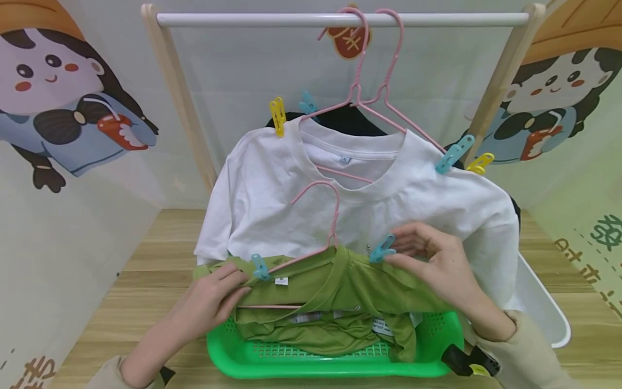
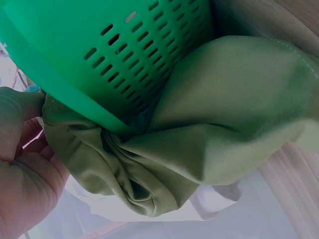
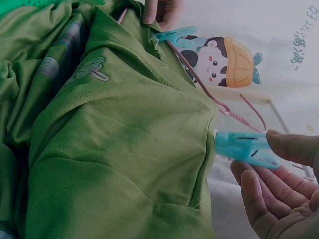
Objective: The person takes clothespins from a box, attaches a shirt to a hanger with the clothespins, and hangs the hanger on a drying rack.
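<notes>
A green shirt (image 1: 389,283) hangs on a pink hanger (image 1: 335,216), its lower part bunched over a green basket. My left hand (image 1: 214,294) pinches the shirt at its left shoulder, close to a blue clothespin (image 1: 261,267) clipped by the collar. At the opposite shoulder my right hand (image 1: 444,265) holds a second blue clothespin (image 3: 246,148) between thumb and fingers. Its jaws meet the shirt's upper edge and its handles are spread. In the left wrist view, folds of the shirt (image 2: 239,134) hide part of the basket.
Behind, a white shirt (image 1: 272,183) and a black garment (image 1: 362,121) hang from a white rod (image 1: 243,20) on wooden posts, with yellow and blue clothespins on their shoulders. The green basket (image 1: 335,370) stands in front. A white tray (image 1: 554,324) sits at the right.
</notes>
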